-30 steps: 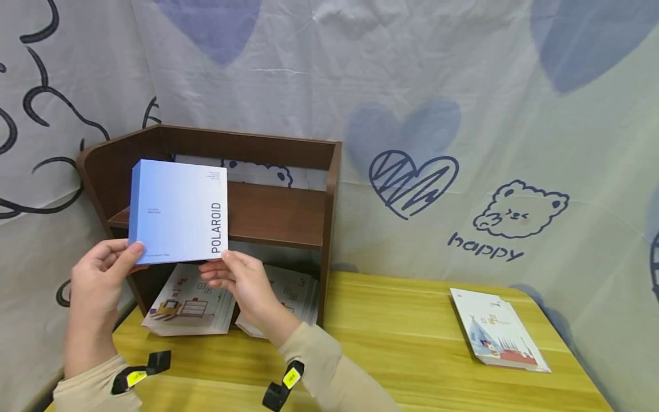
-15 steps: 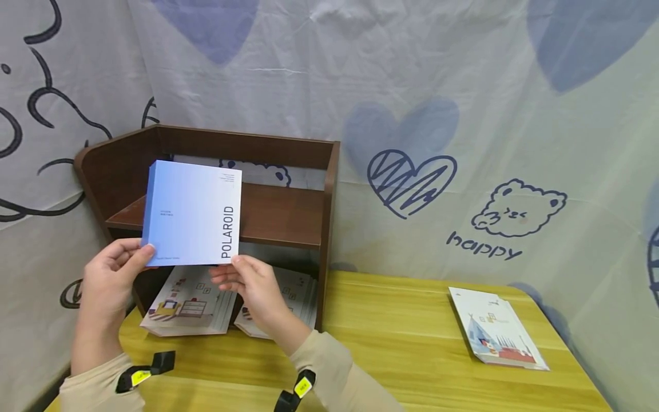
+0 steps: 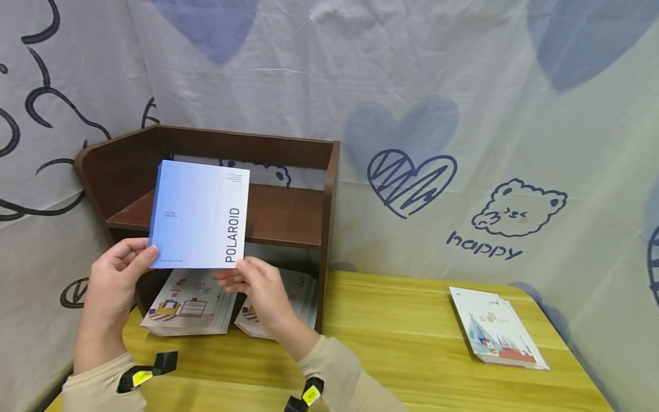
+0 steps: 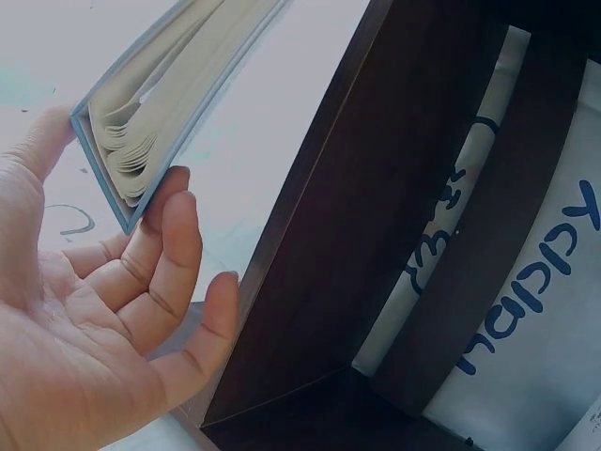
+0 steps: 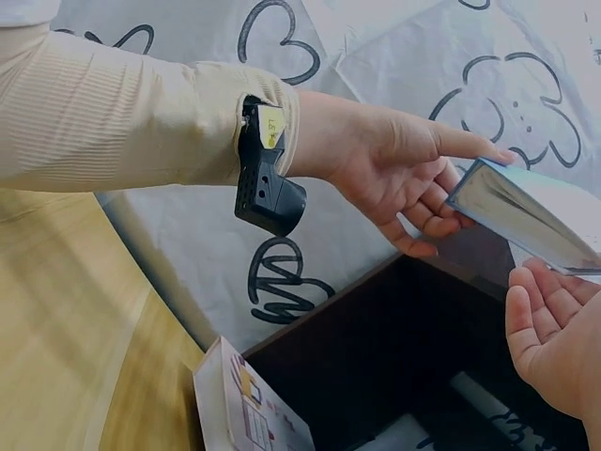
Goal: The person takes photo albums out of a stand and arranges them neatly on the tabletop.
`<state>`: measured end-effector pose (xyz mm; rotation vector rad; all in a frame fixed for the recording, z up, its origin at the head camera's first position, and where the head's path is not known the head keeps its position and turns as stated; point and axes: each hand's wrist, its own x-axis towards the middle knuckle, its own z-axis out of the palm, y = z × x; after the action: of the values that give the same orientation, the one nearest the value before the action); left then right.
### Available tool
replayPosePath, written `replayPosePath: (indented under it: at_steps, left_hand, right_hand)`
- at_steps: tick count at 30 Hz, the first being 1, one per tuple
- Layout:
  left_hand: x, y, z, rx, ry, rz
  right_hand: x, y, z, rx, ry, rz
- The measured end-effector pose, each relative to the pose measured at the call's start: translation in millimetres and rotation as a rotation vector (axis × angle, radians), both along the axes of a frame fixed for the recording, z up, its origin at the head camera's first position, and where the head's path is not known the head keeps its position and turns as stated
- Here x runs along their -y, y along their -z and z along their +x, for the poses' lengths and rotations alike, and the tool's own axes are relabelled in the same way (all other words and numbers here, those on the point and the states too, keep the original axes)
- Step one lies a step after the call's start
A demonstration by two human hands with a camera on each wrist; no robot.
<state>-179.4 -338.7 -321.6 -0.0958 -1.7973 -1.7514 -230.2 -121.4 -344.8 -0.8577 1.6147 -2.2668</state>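
A square photo album [image 3: 201,217], fading from blue to white with "POLAROID" along its right side, is held up in front of the shelf. My left hand [image 3: 110,280] pinches its lower left corner, thumb on the cover. At the lower right corner, my right hand [image 3: 268,292] grips it with the thumb in front and fingers behind. In the left wrist view the album [image 4: 160,103] shows its cream page edges, slightly fanned between the covers. The right wrist view has both the left hand [image 5: 394,174] and the right hand [image 5: 563,338] at the album's edge.
A dark brown desk shelf [image 3: 288,214] stands behind the hands. In its lower level lean white illustrated books, a left stack [image 3: 187,312] and a right stack [image 3: 304,300]. More illustrated books [image 3: 499,332] lie at the right of the yellow wooden table [image 3: 391,343].
Both hands have carried the album a short way to the right, still in front of the shelf. Its cover has turned a little, so less of the spine shows.
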Motion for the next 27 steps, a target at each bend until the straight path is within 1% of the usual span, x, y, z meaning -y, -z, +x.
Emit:
replayPosePath:
  at_steps: [9,12,17,21,24,27]
  left_hand:
    - [0,2.1,-0.3,-0.05,0.042,-0.004]
    - [0,3.4,0.5,-0.055,0.044,-0.028]
    - [-1,4.1,2.3,-0.039,0.031,-0.139]
    - [-1,3.6,3.3,-0.033,0.051,-0.218]
    - [-1,3.3,4.3,-0.015,0.069,-0.281]
    - [-2,2.7,5.0,0.017,0.051,-0.38]
  right_hand:
    - [-6,-0.4,2.5,-0.042,0.023,0.031]
    - [-9,0.8,3.1,-0.068,0.046,0.055]
    - [-17,4.1,5.6,-0.095,0.067,0.103]
    - [-23,7.0,7.7,-0.129,0.069,0.124]
    - [-29,10.1,8.8,-0.157,0.068,0.133]
    - [-33,14.1,8.9,-0.174,0.071,0.148]
